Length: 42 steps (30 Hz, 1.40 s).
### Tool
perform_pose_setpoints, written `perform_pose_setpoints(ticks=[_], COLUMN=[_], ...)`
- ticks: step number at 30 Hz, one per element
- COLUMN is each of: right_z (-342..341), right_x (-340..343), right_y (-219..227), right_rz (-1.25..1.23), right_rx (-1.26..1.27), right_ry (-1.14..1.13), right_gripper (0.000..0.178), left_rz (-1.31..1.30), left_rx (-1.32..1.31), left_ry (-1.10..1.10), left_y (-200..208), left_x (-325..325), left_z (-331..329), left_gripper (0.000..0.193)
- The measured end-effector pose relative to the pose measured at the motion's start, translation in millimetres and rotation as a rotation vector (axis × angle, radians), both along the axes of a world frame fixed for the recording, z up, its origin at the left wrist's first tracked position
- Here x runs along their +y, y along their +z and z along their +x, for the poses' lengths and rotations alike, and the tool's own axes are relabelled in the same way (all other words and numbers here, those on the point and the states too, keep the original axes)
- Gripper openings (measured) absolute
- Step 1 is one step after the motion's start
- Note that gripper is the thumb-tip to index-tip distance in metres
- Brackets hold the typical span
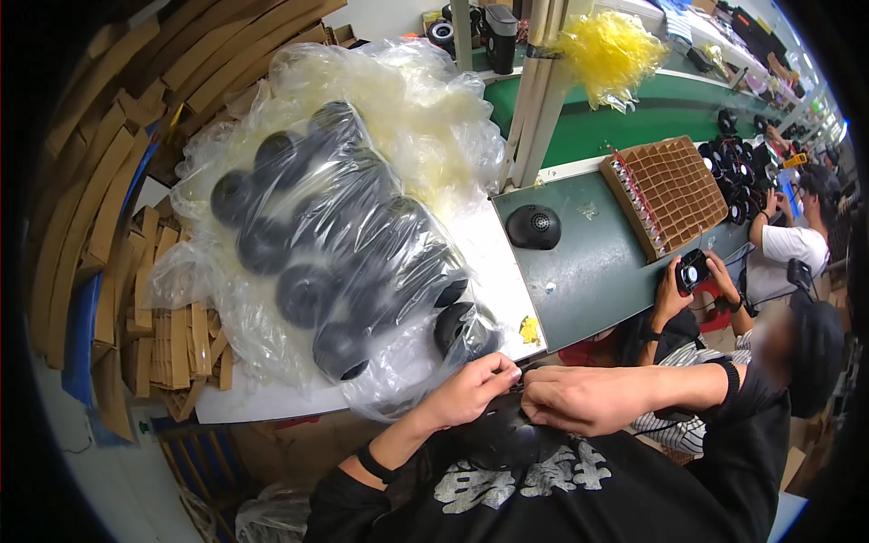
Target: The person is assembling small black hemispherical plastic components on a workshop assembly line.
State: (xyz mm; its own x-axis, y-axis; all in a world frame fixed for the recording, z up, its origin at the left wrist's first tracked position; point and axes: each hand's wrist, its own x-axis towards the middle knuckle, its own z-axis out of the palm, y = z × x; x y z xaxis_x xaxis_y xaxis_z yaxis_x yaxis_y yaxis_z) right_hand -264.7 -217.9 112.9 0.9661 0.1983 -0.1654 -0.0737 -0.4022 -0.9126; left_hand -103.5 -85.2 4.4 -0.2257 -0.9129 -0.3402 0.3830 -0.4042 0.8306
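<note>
A black rounded plastic shell [498, 436] rests against my dark shirt at the near edge of the work surface. My left hand [472, 391] is at its upper left edge, thumb and fingers pinched together; what lies between the fingertips is too small to make out. Curled over the shell's upper right side, my right hand [584, 400] has its fingers closed on it. The two hands nearly meet at the top of the shell. Just beyond them, another black rounded shell [454, 328] sits partly under clear plastic.
Clear plastic sheeting [398, 118] covers several black round shells [308, 294] on the white table [244, 403]. On the green bench [579, 299] are a perforated black dome [533, 227] and a divided cardboard tray [674, 195]. A co-worker's hands [670, 297] hold a black part. Cardboard dividers [186, 348] stack left.
</note>
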Motion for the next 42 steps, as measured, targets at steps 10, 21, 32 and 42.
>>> perform_pose_setpoints(ticks=[10, 21, 32, 42], right_z=[5.6, 8.3, -21.7, -9.3], right_x=[13.9, 17.7, -10.9, -225.5], right_y=[6.1, -21.3, -2.5, 48.8], right_rz=[-0.165, -0.138, 0.432, -0.546], right_rx=[-0.259, -0.13, 0.063, -1.035], right_ry=[-0.309, -0.308, 0.028, -1.45], right_gripper=[0.018, 0.016, 0.016, 0.007], left_rz=[-0.096, -0.105, -0.071, -0.038], left_rx=[-0.037, 0.013, -0.241, -0.171], left_ry=[-0.104, -0.139, -0.353, -0.134], left_y=[10.8, -8.1, 32.4, 20.1], left_x=[10.6, -2.6, -56.9, -52.1], left_z=[14.5, 22.7, -10.2, -21.9], left_gripper=[0.021, 0.029, 0.029, 0.03])
